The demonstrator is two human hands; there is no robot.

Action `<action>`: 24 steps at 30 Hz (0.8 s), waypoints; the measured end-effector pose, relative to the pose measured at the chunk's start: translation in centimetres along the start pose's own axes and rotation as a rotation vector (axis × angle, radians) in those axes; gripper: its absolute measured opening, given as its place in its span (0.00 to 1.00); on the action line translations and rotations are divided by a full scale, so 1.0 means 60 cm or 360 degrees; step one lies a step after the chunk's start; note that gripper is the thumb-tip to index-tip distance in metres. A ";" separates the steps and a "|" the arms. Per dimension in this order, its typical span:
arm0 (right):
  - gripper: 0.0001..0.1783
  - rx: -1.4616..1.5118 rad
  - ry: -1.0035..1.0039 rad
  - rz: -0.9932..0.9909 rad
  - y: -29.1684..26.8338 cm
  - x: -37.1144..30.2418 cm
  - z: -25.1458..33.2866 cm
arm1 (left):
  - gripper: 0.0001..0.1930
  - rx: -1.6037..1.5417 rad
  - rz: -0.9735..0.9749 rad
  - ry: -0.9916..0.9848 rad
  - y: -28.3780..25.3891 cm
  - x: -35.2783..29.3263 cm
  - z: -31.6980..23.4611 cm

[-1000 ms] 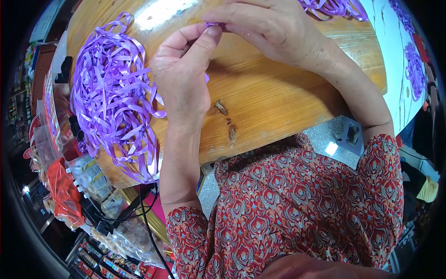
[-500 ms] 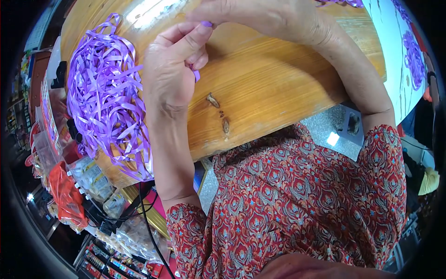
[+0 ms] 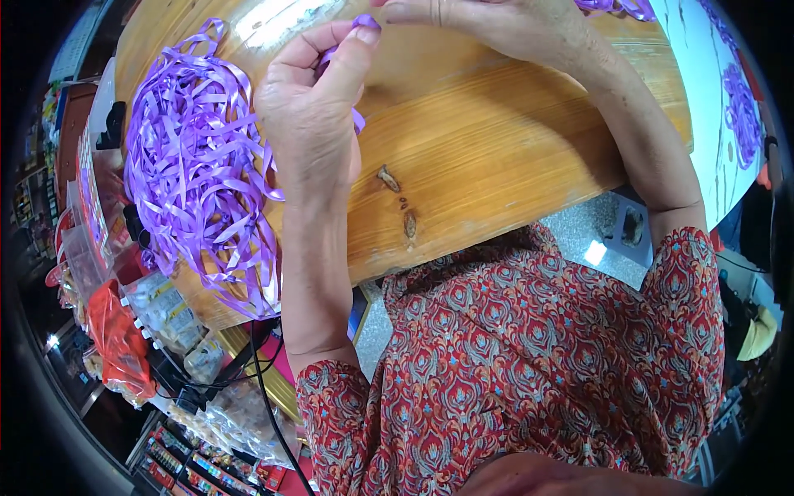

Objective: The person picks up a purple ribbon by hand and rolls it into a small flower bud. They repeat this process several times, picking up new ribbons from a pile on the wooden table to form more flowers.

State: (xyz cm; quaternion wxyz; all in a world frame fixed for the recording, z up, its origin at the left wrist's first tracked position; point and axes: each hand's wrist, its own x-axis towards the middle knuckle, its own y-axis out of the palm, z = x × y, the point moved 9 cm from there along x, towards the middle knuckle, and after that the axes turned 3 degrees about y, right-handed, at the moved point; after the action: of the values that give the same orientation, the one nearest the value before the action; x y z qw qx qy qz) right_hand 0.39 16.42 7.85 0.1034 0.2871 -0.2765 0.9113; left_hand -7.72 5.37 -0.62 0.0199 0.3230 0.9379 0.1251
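- Ribbon (image 3: 365, 22): a purple strip, its fold pinched between the thumb and forefinger of the left hand (image 3: 308, 107); another bit pokes out beside the palm, below those fingers.
- Right hand (image 3: 509, 25): just right of the left fingers, over the desk (image 3: 496, 149); the upper edge of view crops it, so I cannot tell whether its fingers are spread or pressed on something.
- Pile (image 3: 194, 157): a big purple tangle left of the left fingers, with strands reaching the wrist (the nearest clutter by far).
- Left forearm (image 3: 318, 264): below its fingers, between the pile and the bare wood.
- More ribbon (image 3: 620, 7) lies far right of the fingers, beyond the right wrist; another heap (image 3: 742, 116) is farther right on a white desk (image 3: 703, 91).
- Red bag (image 3: 120, 343), among clear packets (image 3: 169, 310), and a black cable (image 3: 266, 405): well below and left of the left fingers, off the desk.
- Patterned shirt (image 3: 529, 355): well below both sets of fingers.
- Since half a second ago: the right fingers have drawn rightward from the left ones, which they then met; more of the fold now shows above the left thumb, and the pile remains.
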 end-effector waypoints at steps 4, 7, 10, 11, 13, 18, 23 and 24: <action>0.04 -0.0077 -0.0080 -0.0002 0.005 -0.004 0.012 | 0.06 0.0012 0.0024 0.0046 0.002 -0.002 -0.003; 0.06 -0.0062 0.0042 -0.0007 0.005 -0.005 0.019 | 0.06 -0.0023 0.0040 0.0057 0.005 -0.004 -0.004; 0.08 0.0235 0.0465 0.0052 0.005 -0.004 -0.024 | 0.06 -0.0136 0.0072 0.0078 0.013 -0.005 -0.010; 0.09 0.0463 0.0792 0.0104 0.016 -0.012 -0.056 | 0.06 -0.0212 0.0091 0.0085 0.014 -0.005 -0.011; 0.10 0.0571 0.0956 0.0076 0.019 -0.017 -0.064 | 0.06 -0.0309 0.0134 0.0064 0.018 -0.005 -0.008; 0.11 0.1082 0.1235 0.0088 0.051 -0.035 -0.085 | 0.06 -0.0530 0.0158 0.0008 0.015 -0.007 0.002; 0.10 0.1227 0.1196 0.0048 0.055 -0.032 -0.072 | 0.06 -0.0799 0.0287 -0.0103 0.022 -0.007 0.010; 0.10 0.1226 0.1193 0.0052 0.055 -0.032 -0.071 | 0.06 -0.0800 0.0286 -0.0098 0.022 -0.008 0.009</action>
State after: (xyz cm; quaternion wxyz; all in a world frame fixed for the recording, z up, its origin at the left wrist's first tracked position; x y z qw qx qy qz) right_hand -1.20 16.04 2.37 0.0681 -0.0451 0.1292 0.9882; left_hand -6.50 6.22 -0.82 0.1169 0.3934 0.8439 0.3454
